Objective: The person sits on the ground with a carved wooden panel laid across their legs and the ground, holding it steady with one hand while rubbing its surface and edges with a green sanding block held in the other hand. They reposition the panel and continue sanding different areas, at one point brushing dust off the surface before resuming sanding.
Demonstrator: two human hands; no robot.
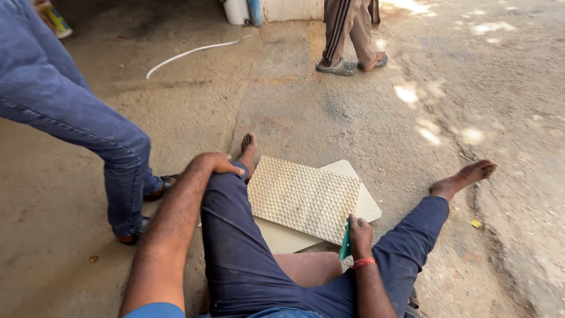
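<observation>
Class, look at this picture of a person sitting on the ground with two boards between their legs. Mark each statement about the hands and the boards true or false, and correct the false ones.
1. The left hand rests on the person's raised knee. True.
2. The right hand holds a red tool. False: the flat tool is green, held at the near edge of the textured board.
3. The textured board lies on top of a smooth pale board. True.
4. Both boards stand upright against a wall. False: they lie flat on the concrete floor.
5. The right wrist is bare. False: it wears a red band.
</observation>
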